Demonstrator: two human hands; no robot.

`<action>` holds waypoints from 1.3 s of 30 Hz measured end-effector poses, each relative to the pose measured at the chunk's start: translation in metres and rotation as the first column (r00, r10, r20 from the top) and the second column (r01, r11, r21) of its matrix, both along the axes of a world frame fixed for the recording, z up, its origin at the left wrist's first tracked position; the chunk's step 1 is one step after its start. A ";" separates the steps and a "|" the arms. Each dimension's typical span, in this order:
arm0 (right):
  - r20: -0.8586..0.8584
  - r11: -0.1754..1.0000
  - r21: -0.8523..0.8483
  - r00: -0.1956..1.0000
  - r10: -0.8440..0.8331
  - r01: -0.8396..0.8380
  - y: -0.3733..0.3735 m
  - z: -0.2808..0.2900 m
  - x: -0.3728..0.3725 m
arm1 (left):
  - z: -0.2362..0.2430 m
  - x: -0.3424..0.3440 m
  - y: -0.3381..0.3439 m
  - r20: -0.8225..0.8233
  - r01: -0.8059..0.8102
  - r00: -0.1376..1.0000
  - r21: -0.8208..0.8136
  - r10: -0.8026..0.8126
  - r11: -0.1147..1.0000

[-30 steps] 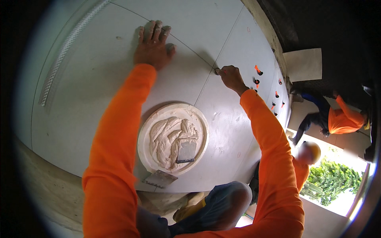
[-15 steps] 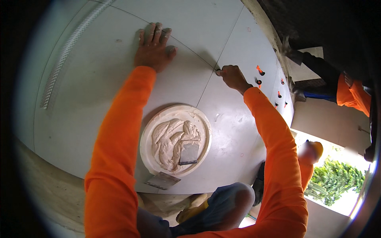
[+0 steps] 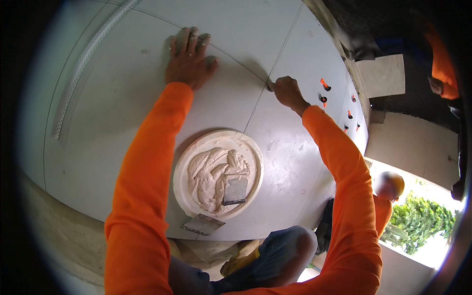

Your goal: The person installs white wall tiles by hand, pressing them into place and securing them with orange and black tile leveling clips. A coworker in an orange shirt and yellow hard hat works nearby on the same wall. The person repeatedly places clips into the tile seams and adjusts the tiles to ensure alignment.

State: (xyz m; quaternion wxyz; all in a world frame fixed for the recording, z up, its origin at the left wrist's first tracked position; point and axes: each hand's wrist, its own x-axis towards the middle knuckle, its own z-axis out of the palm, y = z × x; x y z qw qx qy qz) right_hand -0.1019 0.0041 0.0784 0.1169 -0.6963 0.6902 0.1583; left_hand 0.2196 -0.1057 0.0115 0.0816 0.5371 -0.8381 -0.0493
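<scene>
My left hand (image 3: pixel 189 64) lies flat on a large grey board (image 3: pixel 123 103), fingers spread towards a thin seam. At the crossing of two seams, my right hand (image 3: pixel 289 92) is closed around a small dark tool (image 3: pixel 269 86); the fist hides most of it, so its kind is unclear. Between my forearms, a round pale tray (image 3: pixel 257 160) of creamy, swirled compound (image 3: pixel 209 167) rests on the board. A putty knife blade (image 3: pixel 236 191) lies in the compound. Below the tray's rim, a second flat metal blade (image 3: pixel 203 224) lies near the board's edge.
A white perforated strip (image 3: pixel 88 69) lies along the left. Several small black-and-orange pieces (image 3: pixel 324 86) stand at the board's right. Beyond my right arm is a person in a yellow helmet (image 3: pixel 396 186); another person's orange sleeve (image 3: pixel 445 71) shows at the upper right.
Both my hands stay at nearly the same spots on the board. At the upper right, the other person's orange sleeve has moved up and their dark leg has shifted away.
</scene>
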 end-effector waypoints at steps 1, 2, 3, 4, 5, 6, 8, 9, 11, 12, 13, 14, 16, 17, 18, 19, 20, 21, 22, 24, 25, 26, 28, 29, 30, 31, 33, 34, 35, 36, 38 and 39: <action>0.032 0.985 0.056 0.985 -0.167 0.165 0.000 -0.001 0.001 | 0.001 -0.002 0.000 -0.016 0.002 1.000 -0.018 -0.002 1.000; 0.115 0.957 0.063 0.950 -0.289 0.284 0.002 0.001 0.000 | 0.001 -0.002 -0.001 0.003 0.007 1.000 -0.017 -0.007 1.000; 0.138 0.942 0.074 0.932 -0.335 0.328 0.008 0.005 -0.001 | 0.001 -0.001 -0.001 -0.001 0.016 1.000 -0.035 -0.016 0.999; 0.205 0.940 0.044 0.918 -0.339 0.337 0.014 0.008 -0.003 | 0.001 -0.001 -0.002 0.015 0.020 1.000 -0.019 -0.019 1.000; 0.228 0.928 0.050 0.900 -0.371 0.369 0.016 0.010 -0.005 | 0.001 0.000 -0.002 -0.026 0.028 0.999 -0.050 -0.030 0.998; 0.167 0.932 0.044 0.917 -0.362 0.359 0.018 0.010 -0.005 | 0.000 0.001 -0.001 -0.044 0.028 0.999 -0.044 -0.030 0.999; 0.158 0.998 -0.002 0.985 -0.069 0.070 0.013 0.007 -0.006 | -0.001 0.002 -0.001 -0.017 0.016 1.000 -0.037 -0.016 0.999; 0.079 1.000 0.016 0.997 -0.005 0.003 0.010 0.006 -0.007 | -0.002 0.001 0.001 0.016 0.010 1.000 -0.027 -0.009 1.000; -0.171 0.968 0.002 0.954 0.248 -0.251 0.001 -0.001 -0.002 | -0.003 -0.003 0.001 0.033 0.017 0.999 -0.028 -0.017 0.999; -0.143 0.986 0.006 0.976 0.166 -0.167 -0.005 -0.002 0.000 | -0.003 -0.003 0.001 0.028 0.019 0.999 -0.035 -0.018 0.999; -0.063 0.988 -0.051 0.988 0.141 -0.144 -0.003 0.002 0.001 | -0.002 -0.003 0.000 0.022 0.009 1.000 -0.053 -0.008 0.999; -0.086 0.991 0.033 0.987 0.135 -0.133 -0.003 0.005 0.003 | -0.001 -0.002 0.001 0.009 0.023 1.000 -0.036 -0.023 0.999; -0.069 0.995 0.091 0.997 -0.040 0.046 0.009 0.022 0.004 | 0.000 0.001 -0.001 -0.011 0.024 1.000 -0.021 -0.024 0.999; -0.087 0.976 0.141 0.984 -0.154 0.165 0.011 0.028 0.006 | 0.001 0.002 -0.003 -0.061 0.036 0.997 -0.051 -0.039 0.998; -0.179 0.993 0.111 0.983 -0.029 0.049 0.010 0.031 0.008 | 0.001 0.004 -0.003 -0.089 0.040 0.995 -0.062 -0.045 0.997; -0.262 0.992 0.124 0.963 0.061 -0.029 0.009 0.033 0.011 | 0.001 0.005 -0.002 -0.090 0.046 0.995 0.007 -0.045 0.999; -0.347 0.984 0.161 0.928 0.133 -0.081 0.007 0.034 0.013 | 0.001 0.005 -0.002 -0.104 0.038 0.994 -0.037 -0.042 0.999; -0.408 0.971 0.146 0.883 0.231 -0.187 0.003 0.033 0.016 | 0.001 0.005 -0.003 -0.087 0.036 0.995 -0.014 -0.038 0.999; -0.431 0.965 0.219 0.874 0.227 -0.143 -0.001 0.030 0.019 | 0.001 0.005 -0.003 -0.056 0.028 0.998 0.004 -0.028 1.000; -0.424 0.950 0.265 0.866 0.266 -0.162 -0.004 0.028 0.021 | 0.001 0.005 -0.002 -0.036 0.023 0.999 -0.001 -0.023 1.000; -0.410 0.942 0.301 0.871 0.269 -0.149 -0.005 0.027 0.020 | 0.001 0.005 -0.002 -0.035 0.023 0.999 -0.025 -0.024 0.999; -0.390 0.936 0.328 0.884 0.257 -0.127 -0.005 0.028 0.018 | 0.001 0.006 -0.001 -0.038 0.024 0.999 0.003 -0.023 1.000; -0.338 0.925 0.363 0.910 0.239 -0.109 -0.008 0.030 0.012 | 0.002 0.005 -0.001 -0.062 0.027 0.998 0.010 -0.026 1.000; -0.302 0.922 0.371 0.925 0.231 -0.109 -0.010 0.031 0.009 | 0.003 0.005 0.000 -0.070 0.021 0.997 0.004 -0.021 1.000; -0.266 0.922 0.373 0.939 0.216 -0.107 -0.015 0.032 0.006 | 0.003 0.004 0.000 -0.055 0.015 0.998 -0.008 -0.015 1.000; -0.235 0.927 0.362 0.953 0.194 -0.099 -0.017 0.033 0.003 | 0.004 0.003 0.001 -0.029 0.019 0.999 -0.004 -0.019 1.000; -0.222 0.920 0.393 0.969 0.110 -0.014 -0.021 0.032 -0.001 | 0.003 0.002 0.001 -0.042 0.014 0.999 -0.027 -0.015 1.000; -0.200 0.921 0.388 0.975 0.092 -0.008 -0.021 0.032 -0.002 | 0.002 0.002 0.001 -0.028 0.022 0.999 -0.017 -0.022 1.000; -0.160 0.925 0.381 0.984 0.078 -0.011 -0.021 0.031 -0.002 | 0.000 0.001 0.000 -0.046 0.018 0.999 -0.032 -0.020 0.999; -0.158 0.926 0.377 0.986 0.047 0.016 -0.020 0.030 -0.001 | -0.001 0.002 0.001 -0.046 0.023 0.999 -0.026 -0.024 0.999; -0.167 0.925 0.371 0.986 -0.017 0.079 -0.018 0.030 0.004 | -0.003 0.003 0.001 -0.053 0.019 0.998 -0.018 -0.020 1.000; -0.130 0.931 0.354 0.982 0.140 -0.086 -0.020 0.030 0.008 | -0.002 0.004 0.000 -0.062 0.017 0.998 -0.018 -0.018 1.000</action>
